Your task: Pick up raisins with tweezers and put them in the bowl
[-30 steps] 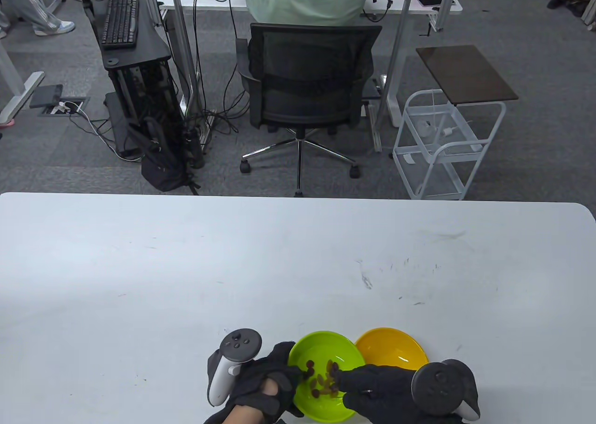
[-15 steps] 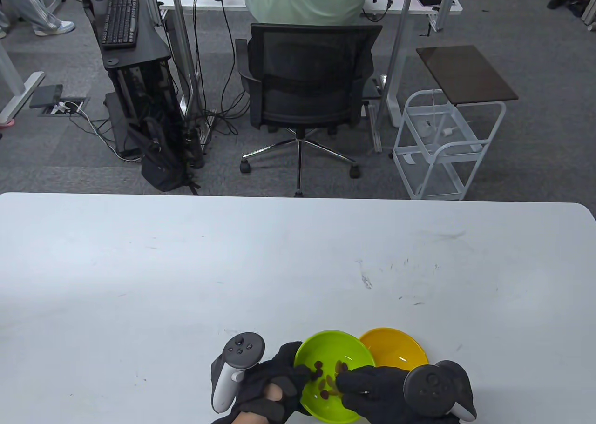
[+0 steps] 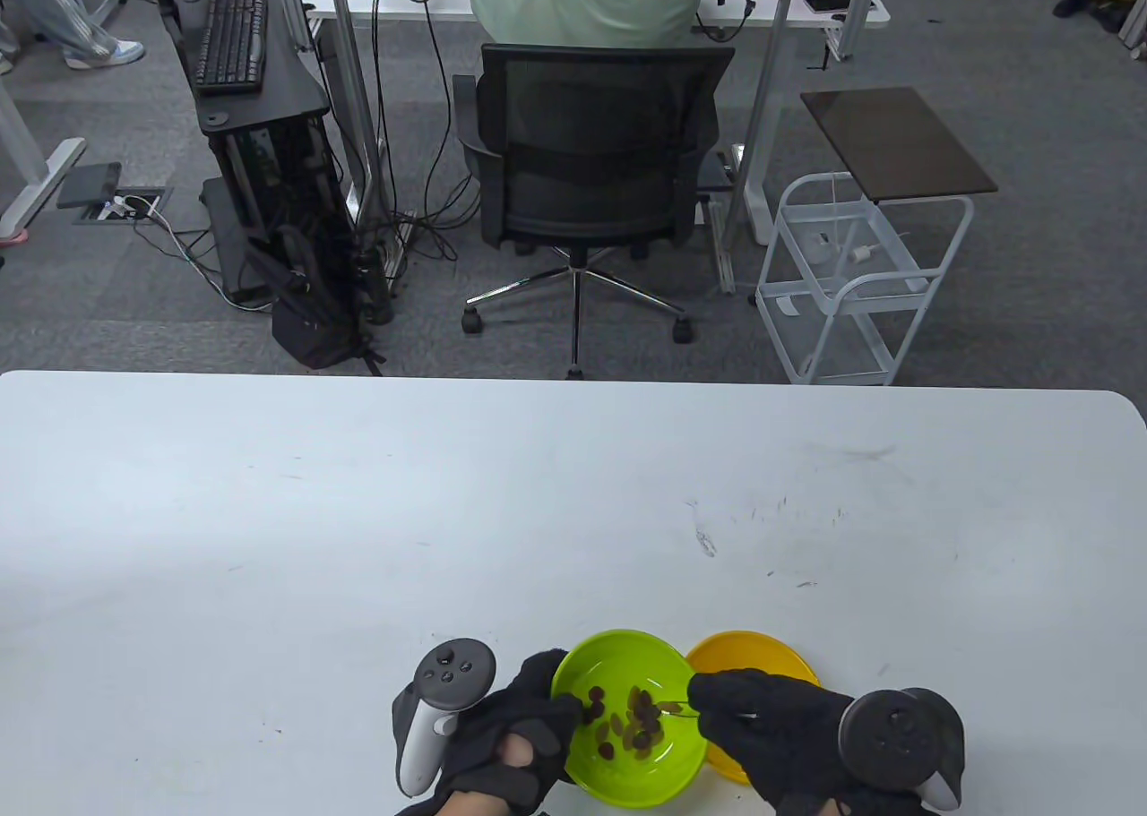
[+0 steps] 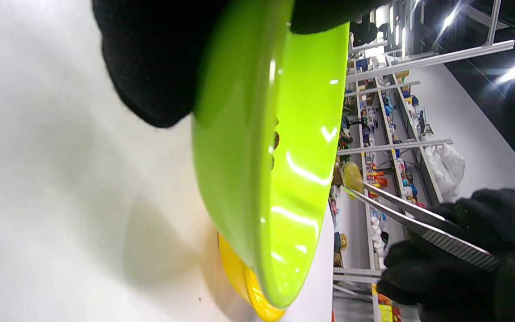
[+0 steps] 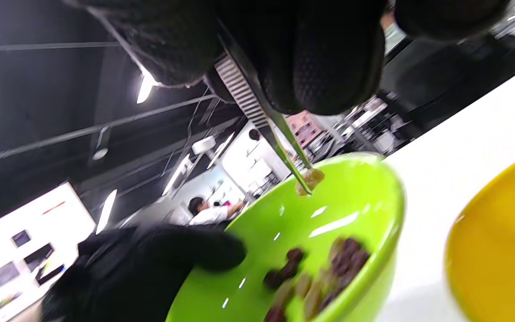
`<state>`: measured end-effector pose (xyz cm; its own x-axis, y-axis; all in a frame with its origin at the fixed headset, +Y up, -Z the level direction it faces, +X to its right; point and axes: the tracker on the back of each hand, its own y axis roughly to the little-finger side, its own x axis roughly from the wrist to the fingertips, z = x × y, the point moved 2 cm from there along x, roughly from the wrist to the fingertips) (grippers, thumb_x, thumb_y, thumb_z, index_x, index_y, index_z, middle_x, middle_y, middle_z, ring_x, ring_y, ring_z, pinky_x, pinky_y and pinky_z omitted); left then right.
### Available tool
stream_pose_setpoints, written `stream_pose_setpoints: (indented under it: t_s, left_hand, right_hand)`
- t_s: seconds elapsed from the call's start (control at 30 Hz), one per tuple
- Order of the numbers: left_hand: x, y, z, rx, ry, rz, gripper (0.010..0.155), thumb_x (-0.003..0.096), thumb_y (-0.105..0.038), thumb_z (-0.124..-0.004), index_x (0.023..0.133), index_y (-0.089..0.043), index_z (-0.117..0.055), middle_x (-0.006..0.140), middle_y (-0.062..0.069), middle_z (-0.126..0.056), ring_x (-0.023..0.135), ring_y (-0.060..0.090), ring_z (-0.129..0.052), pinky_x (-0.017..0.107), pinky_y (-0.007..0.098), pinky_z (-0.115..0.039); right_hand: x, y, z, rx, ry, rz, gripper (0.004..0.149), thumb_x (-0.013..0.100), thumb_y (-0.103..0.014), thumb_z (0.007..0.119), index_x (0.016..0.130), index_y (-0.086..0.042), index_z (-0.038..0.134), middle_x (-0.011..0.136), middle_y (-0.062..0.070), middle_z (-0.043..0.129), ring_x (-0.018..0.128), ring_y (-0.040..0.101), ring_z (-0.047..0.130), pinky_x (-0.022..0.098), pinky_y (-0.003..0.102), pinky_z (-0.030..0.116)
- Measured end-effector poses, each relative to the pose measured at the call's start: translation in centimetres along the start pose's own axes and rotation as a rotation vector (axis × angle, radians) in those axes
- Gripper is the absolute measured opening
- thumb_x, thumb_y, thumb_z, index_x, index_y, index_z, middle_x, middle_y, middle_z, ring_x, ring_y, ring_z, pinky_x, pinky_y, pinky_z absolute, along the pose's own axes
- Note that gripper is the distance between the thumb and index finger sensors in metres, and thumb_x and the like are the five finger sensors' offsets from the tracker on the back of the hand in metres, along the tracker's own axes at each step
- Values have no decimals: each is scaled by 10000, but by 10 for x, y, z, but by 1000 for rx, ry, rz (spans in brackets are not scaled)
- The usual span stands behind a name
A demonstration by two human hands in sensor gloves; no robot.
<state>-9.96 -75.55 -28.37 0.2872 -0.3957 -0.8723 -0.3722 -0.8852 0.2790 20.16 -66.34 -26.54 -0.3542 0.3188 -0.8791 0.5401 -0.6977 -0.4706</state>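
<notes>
We're counting 2 bowls: 1 green bowl (image 3: 627, 717) and 1 yellow bowl (image 3: 753, 664). We're seeing 1 pr of tweezers (image 4: 414, 223), w/ 1 pale raisin (image 5: 310, 180) in the tips. We're making out approx. a dozen raisins (image 3: 627, 725) in the green bowl; exact no. unclear. 2 gloved hands: left hand (image 3: 502, 744), right hand (image 3: 771, 726).

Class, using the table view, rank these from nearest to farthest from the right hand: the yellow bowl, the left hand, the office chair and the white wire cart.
1. Yellow bowl: partly under the right hand.
2. Left hand: across the green bowl, gripping its left rim.
3. White wire cart: beyond the table, far right.
4. Office chair: beyond the table, centre; close to the cart's rank.
</notes>
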Motion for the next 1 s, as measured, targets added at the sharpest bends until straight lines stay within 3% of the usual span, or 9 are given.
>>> stream_pose_setpoints:
  t_s: [0.1,0.27,0.53,0.73,0.9,1.0]
  left_hand:
    - [0,1,5,-16,-29,7,668,507,-298,-672,1094,-122,-406,1066,136,-592,801,383,-972,449,334,-967]
    - [1,4,7,-48,-31,11,664,511,-299,-667,1095,-125,-405,1069,134,-589,805,380,-969,456,335,-963]
    - [1,3,4,-36,-11,7,658,512,-292,-664,1096,-124,-411,1067,135,-596,801,382,-973,455,339,-963]
    - [1,3,5,-41,-13,9,657,513,-292,-663,1096,-124,-411,1067,135,-597,803,383,-971,454,340,-964]
    - [2,2,2,-36,-1,10,657,515,-294,-662,1097,-125,-408,1069,132,-593,807,380,-971,458,336,-965]
    - [2,1,-1,-34,9,8,658,516,-293,-662,1097,-123,-406,1069,134,-593,806,381,-972,459,335,-967]
  right_hand:
    - [-1,31,-14,-81,33,100,383,499,-419,858,819,-218,923,777,90,915,521,313,1002,359,518,813]
    - [-7,78,-17,-174,-5,279,385,501,-417,860,818,-210,926,771,85,920,516,313,1004,355,518,815]
    - [-7,101,-5,-220,-64,376,388,501,-421,862,820,-211,926,771,81,920,515,312,1006,354,515,816]
    - [-7,89,-15,-157,11,324,406,493,-432,878,825,-204,926,762,80,922,497,313,1006,346,514,818]
    - [-5,44,-24,-44,93,153,406,496,-437,875,827,-207,923,763,78,921,494,307,1008,343,507,822]
    - [-2,13,-18,-17,59,63,406,500,-436,872,835,-212,917,774,75,914,510,307,1003,355,509,817]
